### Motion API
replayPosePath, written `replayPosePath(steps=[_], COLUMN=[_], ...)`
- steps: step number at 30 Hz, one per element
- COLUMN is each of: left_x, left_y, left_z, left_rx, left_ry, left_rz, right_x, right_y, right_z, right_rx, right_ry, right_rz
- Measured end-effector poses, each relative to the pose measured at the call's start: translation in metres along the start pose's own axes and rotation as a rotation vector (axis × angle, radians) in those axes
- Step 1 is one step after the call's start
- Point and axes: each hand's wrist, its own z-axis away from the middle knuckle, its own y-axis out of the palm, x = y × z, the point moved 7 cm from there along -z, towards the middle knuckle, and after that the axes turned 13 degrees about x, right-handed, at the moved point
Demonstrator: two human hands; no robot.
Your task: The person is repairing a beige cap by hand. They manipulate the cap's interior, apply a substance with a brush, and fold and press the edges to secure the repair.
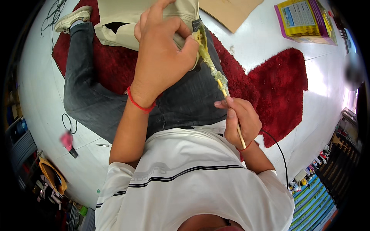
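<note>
A cream, leather-like padded piece (pixel 121 13) lies over my lap and the rug, with a dark opening on its left side. My left hand (pixel 163 54), a red cord at its wrist, is closed at the piece's right edge, thumb and forefinger pinched together there. My right hand (pixel 243 121) grips a thin wooden stick (pixel 241 138), which slants up and left. Lumpy yellow-green, glue-like matter (pixel 206 57) coats the stick's upper part and reaches the cream edge near my left thumb. The stick's far tip cannot be made out.
Dark red shaggy rugs (pixel 277 92) lie on the pale floor. Cardboard (pixel 231 11) and a yellow-purple box (pixel 304 19) stand beyond. A black cable (pixel 283 154) runs at my right. A pink-and-black tool (pixel 68 142) lies left, near a small metal piece (pixel 102 145).
</note>
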Motion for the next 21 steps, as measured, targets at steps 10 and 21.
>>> replayPosePath(steps=[10,21], left_x=[0.006,-0.007], left_y=[0.000,0.000], left_z=[0.000,-0.003], left_rx=[0.004,0.029], left_ry=[0.001,-0.003], left_rz=[0.032,0.051], right_x=[-0.003,0.015], right_y=[-0.001,0.005], right_z=[-0.008,-0.015], right_rx=[-0.125,0.020], right_ry=[-0.003,0.116], right_rz=[-0.041,0.005])
